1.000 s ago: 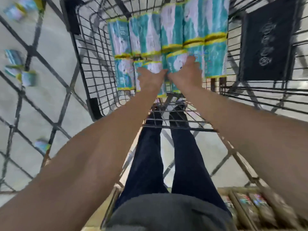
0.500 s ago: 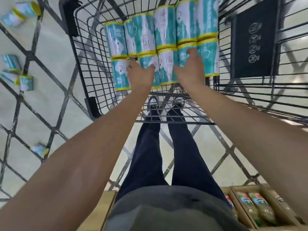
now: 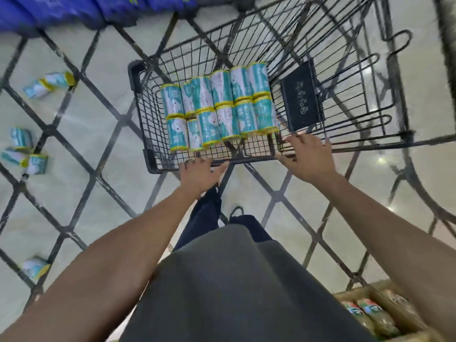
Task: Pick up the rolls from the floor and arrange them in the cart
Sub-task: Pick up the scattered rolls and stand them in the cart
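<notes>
Several teal-and-white rolls with yellow ends (image 3: 218, 108) lie in two neat rows inside the black wire cart (image 3: 145, 114). My left hand (image 3: 201, 175) hovers at the cart's near rim, fingers spread and empty. My right hand (image 3: 308, 157) rests on the near rim to the right of the rows, fingers apart, holding no roll. More rolls lie on the pale floor to the left: one at the upper left (image 3: 49, 83), a small cluster at the left (image 3: 24, 150), and one at the lower left (image 3: 35, 267).
A black flap with printed icons (image 3: 302, 101) hangs inside the cart right of the rolls. Blue packages (image 3: 74, 11) fill the top left. A cardboard box of bottles (image 3: 372, 317) sits at the bottom right. Dark diagonal lines cross the floor.
Both hands have left the rolls and pulled back to the cart's near rim. The view has risen and drawn away, so the whole cart and more floor show.
</notes>
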Demonstrator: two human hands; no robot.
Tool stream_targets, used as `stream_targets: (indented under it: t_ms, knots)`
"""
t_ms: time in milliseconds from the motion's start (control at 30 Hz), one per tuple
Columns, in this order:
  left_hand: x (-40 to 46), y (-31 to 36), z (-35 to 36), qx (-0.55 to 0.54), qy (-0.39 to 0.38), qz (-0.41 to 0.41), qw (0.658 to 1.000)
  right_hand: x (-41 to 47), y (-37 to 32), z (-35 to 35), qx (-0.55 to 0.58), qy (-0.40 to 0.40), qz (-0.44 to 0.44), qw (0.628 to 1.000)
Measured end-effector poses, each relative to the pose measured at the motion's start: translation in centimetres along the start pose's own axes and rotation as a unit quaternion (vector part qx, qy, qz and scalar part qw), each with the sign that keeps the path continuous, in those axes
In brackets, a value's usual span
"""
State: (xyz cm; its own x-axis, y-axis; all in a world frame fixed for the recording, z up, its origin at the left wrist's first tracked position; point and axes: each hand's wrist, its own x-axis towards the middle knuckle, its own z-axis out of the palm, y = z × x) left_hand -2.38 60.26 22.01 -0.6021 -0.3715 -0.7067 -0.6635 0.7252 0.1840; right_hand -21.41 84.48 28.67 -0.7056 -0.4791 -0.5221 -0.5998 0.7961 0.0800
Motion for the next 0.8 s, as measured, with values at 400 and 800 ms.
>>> stream_targets:
  t_ms: [400, 800]
  knots:
    - [-1.4, -0.1, 1.6, -0.035, 0.029, -0.011, 0.999, -2.3, 6.3, 2.4, -0.082, 0.004, 0.007, 0.997]
    - [-0.7, -1.2, 2.6, -0.029, 0.055, -0.016, 0.998, -2.1, 6.4, 3.7, -0.109, 0.045, -0.013, 0.993]
